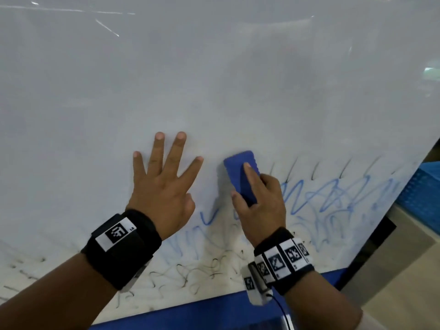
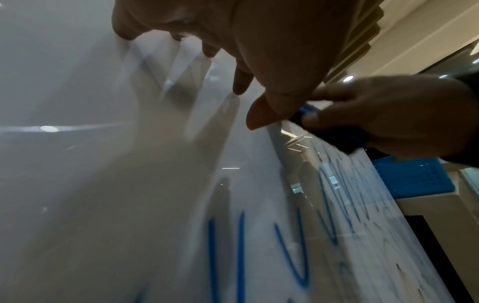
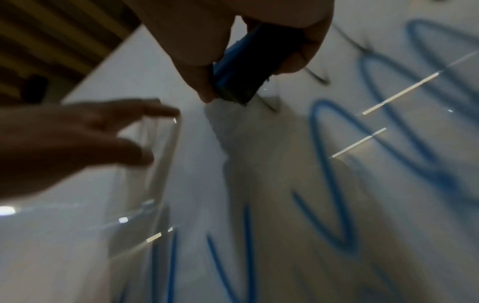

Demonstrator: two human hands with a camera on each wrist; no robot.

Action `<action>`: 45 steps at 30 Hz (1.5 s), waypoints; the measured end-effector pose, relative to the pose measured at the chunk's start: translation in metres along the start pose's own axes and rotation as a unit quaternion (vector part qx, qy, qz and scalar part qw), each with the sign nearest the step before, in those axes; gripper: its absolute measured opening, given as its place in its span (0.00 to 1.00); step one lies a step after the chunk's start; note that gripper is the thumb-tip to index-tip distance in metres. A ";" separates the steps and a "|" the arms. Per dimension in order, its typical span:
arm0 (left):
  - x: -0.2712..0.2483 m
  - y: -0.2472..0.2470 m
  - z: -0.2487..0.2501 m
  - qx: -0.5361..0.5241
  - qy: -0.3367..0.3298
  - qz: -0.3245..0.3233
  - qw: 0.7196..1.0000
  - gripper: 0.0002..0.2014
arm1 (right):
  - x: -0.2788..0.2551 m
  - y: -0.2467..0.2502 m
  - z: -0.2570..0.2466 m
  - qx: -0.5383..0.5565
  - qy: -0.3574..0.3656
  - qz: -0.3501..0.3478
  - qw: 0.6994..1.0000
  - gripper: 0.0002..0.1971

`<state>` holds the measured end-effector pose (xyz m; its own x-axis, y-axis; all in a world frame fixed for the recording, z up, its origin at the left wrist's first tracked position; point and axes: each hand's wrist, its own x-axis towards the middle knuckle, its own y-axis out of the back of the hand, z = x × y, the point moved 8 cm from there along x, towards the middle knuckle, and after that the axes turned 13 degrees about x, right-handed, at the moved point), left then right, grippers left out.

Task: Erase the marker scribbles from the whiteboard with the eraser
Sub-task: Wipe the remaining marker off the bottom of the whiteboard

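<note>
The whiteboard fills the head view. Blue scribbles run across its lower right, and thin black scribbles lie along its bottom edge. My right hand grips the blue eraser and presses it against the board just left of the blue scribbles. In the right wrist view the eraser sits between thumb and fingers, its dark felt against the board. My left hand lies flat on the board with fingers spread, a little left of the eraser. Blue scribbles also show below the left hand.
A blue frame runs along the whiteboard's bottom edge. To the right, past the board's edge, stand a blue perforated crate and a beige surface. The board's upper part is white with faint smears and light reflections.
</note>
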<state>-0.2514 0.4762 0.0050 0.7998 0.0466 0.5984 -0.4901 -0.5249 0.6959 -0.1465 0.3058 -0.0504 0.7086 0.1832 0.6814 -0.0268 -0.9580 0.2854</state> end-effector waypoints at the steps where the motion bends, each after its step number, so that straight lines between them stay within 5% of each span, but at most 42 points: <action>1: 0.000 0.001 0.001 -0.004 0.004 -0.003 1.000 0.43 | 0.016 0.005 -0.008 0.021 0.008 0.014 1.000 0.34; 4: -0.001 0.001 0.004 -0.012 0.013 -0.005 1.000 0.42 | 0.014 0.007 0.004 0.016 0.009 -0.010 1.000 0.36; 8: -0.002 0.000 0.004 -0.017 0.012 0.002 1.000 0.43 | -0.070 -0.004 0.067 -0.057 -0.041 -0.131 0.989 0.42; 10: -0.002 0.000 0.003 -0.017 0.015 0.003 1.000 0.43 | -0.069 0.001 0.074 -0.038 -0.075 -0.114 0.990 0.42; 15: -0.002 -0.005 0.006 -0.017 0.023 -0.006 1.000 0.41 | 0.017 0.017 0.013 0.042 0.007 0.008 0.999 0.33; 19: -0.003 -0.006 0.007 -0.024 0.027 -0.011 0.999 0.39 | -0.001 0.016 0.032 0.004 0.010 -0.037 0.999 0.36; 23: -0.006 -0.006 0.007 -0.025 0.025 0.002 0.999 0.38 | -0.063 0.019 0.088 -0.058 -0.067 -0.118 0.989 0.40; 28: -0.003 -0.007 0.010 -0.038 0.044 0.004 0.998 0.37 | 0.008 0.043 0.047 0.011 -0.015 0.022 1.000 0.33; 31: -0.003 -0.007 0.012 -0.044 0.055 0.008 0.997 0.37 | 0.029 0.049 0.041 0.034 -0.007 0.046 0.998 0.34; 37: -0.006 -0.008 0.014 -0.044 0.059 0.040 0.996 0.36 | -0.070 0.038 0.119 -0.066 -0.084 -0.113 0.988 0.39; 39: -0.005 -0.007 0.014 -0.040 0.059 0.045 0.996 0.36 | -0.059 0.044 0.119 -0.053 -0.106 -0.077 0.990 0.36; 45: -0.003 -0.009 0.019 -0.039 0.071 0.056 0.995 0.34 | 0.016 0.062 0.072 0.030 -0.027 0.050 0.998 0.34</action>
<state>-0.2430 0.4640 -0.0105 0.6846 0.1143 0.7199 -0.6028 -0.4665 0.6473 -0.0859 0.2337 -0.0700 0.7418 0.0758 0.6663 -0.0580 -0.9826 0.1764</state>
